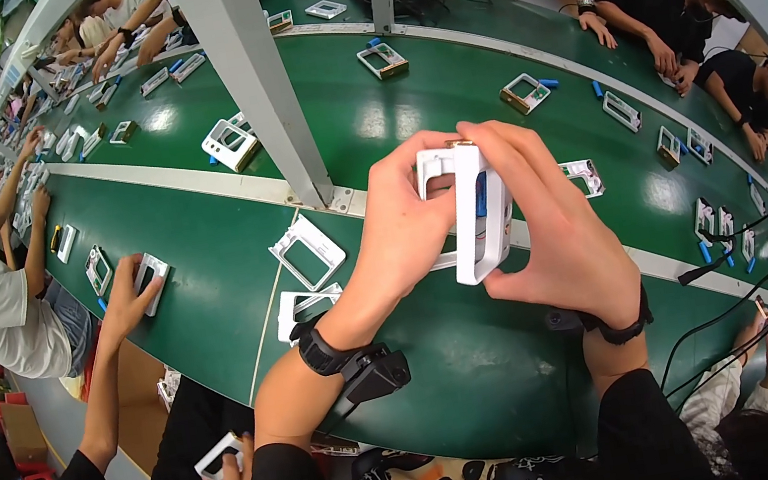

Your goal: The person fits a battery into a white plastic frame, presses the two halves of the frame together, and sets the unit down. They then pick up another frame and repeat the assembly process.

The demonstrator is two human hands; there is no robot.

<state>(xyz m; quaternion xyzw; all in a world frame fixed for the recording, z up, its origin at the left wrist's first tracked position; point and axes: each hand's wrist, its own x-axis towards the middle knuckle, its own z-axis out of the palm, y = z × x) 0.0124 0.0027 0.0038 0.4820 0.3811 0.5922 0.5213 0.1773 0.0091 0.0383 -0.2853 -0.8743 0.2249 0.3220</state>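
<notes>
In front of me, above the green table (442,351), a white plastic housing (474,236) is held up on its edge between both hands. Something blue shows inside it, and a small brass-coloured piece sits at its top edge. My left hand (406,221) grips the housing from the left, its thumb at the opening. From the right, my right hand (557,223) closes on it, fingers over the top and thumb near the bottom. Part of the housing is hidden behind the fingers. Just left of my left wrist lie an open white frame (303,225) and another white frame part (289,305).
A white metal post (248,80) rises beyond my left hand. Behind a pale rail, the green belt (328,78) carries several housings with blue cylinders. To my left, a co-worker's hand (127,296) touches a white frame. Black cables (739,264) hang at the right.
</notes>
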